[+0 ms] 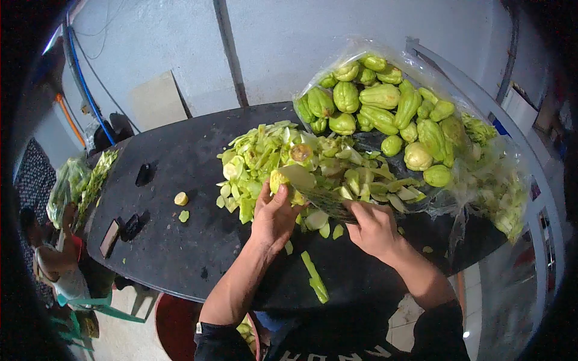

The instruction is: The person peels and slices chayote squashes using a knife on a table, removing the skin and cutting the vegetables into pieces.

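Observation:
My left hand (274, 218) is closed around a pale yellow-green chayote piece (279, 180), held above the dark table (223, 253). A broad knife blade (325, 201) reaches from the piece toward my right hand (372, 228), whose fingers are wrapped round its handle end; the handle itself is hidden. Part of the blade looks pale, part dark. Behind my hands lies a heap of green peelings and cut pieces (259, 153). A long green strip (314, 277) rests nearer to me, between my forearms.
Whole chayotes (382, 114) fill an open plastic bag at the back right. Greens in plastic (500, 186) lie at the right beside a metal rail (536, 210). A phone (110, 238) lies at left. A seated person (60, 265) is beyond the table; a red tub (174, 325) stands below.

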A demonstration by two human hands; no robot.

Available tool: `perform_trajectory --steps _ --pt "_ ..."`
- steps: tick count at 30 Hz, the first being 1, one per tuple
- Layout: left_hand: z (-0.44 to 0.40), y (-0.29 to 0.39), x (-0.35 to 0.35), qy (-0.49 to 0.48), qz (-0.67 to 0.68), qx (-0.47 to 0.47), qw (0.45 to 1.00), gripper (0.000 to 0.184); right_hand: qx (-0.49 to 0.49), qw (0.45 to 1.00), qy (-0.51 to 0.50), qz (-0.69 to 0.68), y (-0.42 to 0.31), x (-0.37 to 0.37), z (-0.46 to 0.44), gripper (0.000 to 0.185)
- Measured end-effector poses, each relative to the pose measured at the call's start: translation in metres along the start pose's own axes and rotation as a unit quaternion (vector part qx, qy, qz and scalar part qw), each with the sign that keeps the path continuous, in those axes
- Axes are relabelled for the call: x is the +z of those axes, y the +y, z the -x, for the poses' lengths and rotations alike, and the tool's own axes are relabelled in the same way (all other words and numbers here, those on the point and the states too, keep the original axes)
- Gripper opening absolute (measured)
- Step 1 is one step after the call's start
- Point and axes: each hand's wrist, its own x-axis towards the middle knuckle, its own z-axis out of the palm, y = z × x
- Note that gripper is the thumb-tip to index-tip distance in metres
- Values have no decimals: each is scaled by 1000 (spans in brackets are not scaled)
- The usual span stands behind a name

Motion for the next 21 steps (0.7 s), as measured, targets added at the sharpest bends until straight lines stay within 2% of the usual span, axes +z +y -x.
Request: perform_trajectory --steps 5,7,10,12,15,16,19,21 --pt "3 -8 -6 -75 -29 41 996 69 -50 998 24 -14 -7 -3 -1 39" --pt "5 -14 -3 -74 -43 54 995 72 -93 995 48 -8 -12 -3 -3 43" --pt "7 -14 7 -40 -58 76 995 77 -97 994 41 16 -13 -9 -3 44" --pt "3 -8 2 -101 -62 105 987 75 -93 995 37 27 -12 -11 -1 42" --pt "4 -10 5 -49 -139 158 976 67 -94 994 31 50 -12 -14 -2 39" --pt "4 -11 5 -24 -175 182 967 64 -121 989 36 72 -11 -15 -2 37" --pt "4 -13 6 17 -246 188 951 57 -161 982 51 84 -13 -12 -1 33" --pt "4 -13 3 12 -253 191 948 56 -178 980 53 76 -17 -15 -3 32"
